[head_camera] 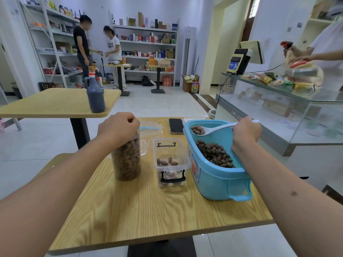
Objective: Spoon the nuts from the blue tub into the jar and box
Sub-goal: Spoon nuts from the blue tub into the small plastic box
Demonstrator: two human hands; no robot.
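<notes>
On the wooden table [148, 216] stand, from left to right, a nearly full jar [127, 160], a clear box [169, 160] with only a few nuts in its bottom, and the blue tub [217, 180], whose nuts [215, 154] lie heaped toward its near right side. Closed over the jar's mouth, the left hand [118, 127] appears to steady it, fingers curled on the rim. Gripping the handle of a white spoon [213, 129], the right hand [246, 131] holds its bowl, loaded with several nuts, above the tub's far end. So the step in hand seems to be carrying a scoop out of the tub. Since the jar looks close to full and its mouth is covered, the box is probably the better target; the next move calls for swinging the spoon left over the tub's rim, keeping it level, then tipping it above the box.
</notes>
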